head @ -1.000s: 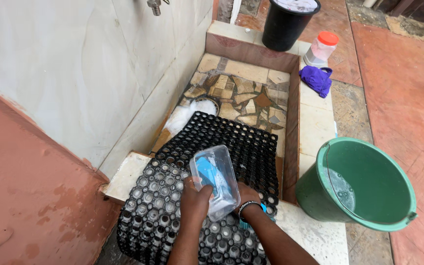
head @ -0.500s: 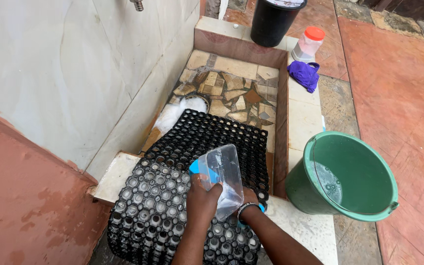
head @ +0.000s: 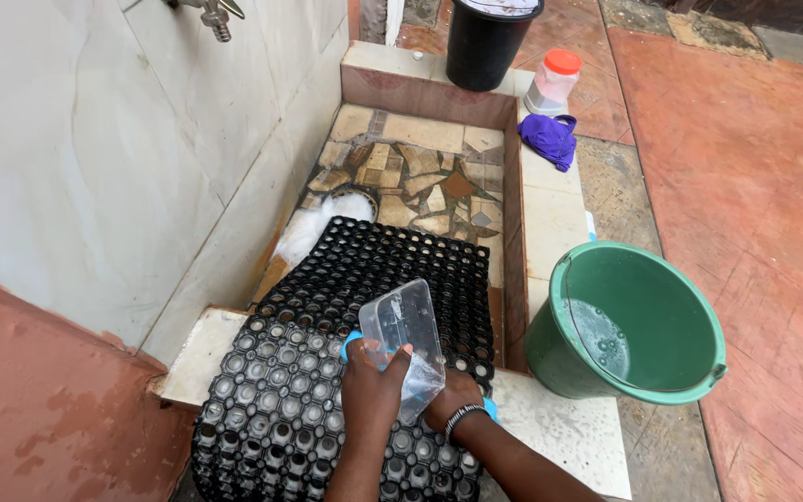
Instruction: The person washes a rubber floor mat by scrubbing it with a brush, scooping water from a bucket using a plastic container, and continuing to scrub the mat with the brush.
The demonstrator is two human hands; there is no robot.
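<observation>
At lower centre of the frame, the left hand [head: 371,386] is closed around a clear plastic container [head: 404,346], tilted over a black rubber mat [head: 327,372]. The right hand [head: 453,402] is curled at its lower edge (its grip mostly hidden). The wet container could slip onto the mat; the green bucket [head: 626,321] at right, near the ledge's edge, might tip if bumped.
</observation>
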